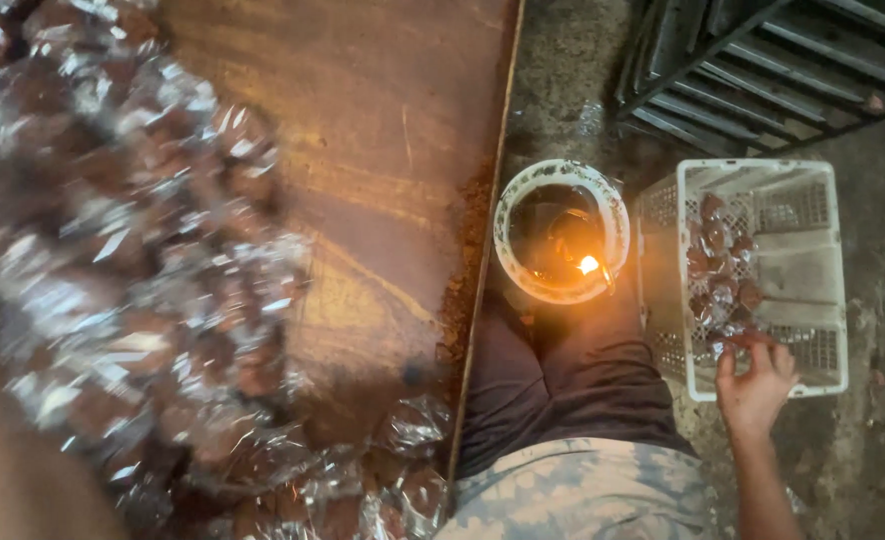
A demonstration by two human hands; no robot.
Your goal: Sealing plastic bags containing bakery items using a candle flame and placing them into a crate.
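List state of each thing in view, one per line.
right hand: at the white crate's near rim, fingertips on a wrapped piece
left hand: not in view
white crate: on the floor, partly filled with wrapped pieces
bowl: on the floor, small flame lit inside
wrapped pieces: heaped on the wooden board, blurred

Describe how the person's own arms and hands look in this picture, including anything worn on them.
The right hand and its forearm are bare: no glove, sleeve, ring or watch shows. At the left edge, a blurred bare forearm is probably the left arm; its hand is out of view.
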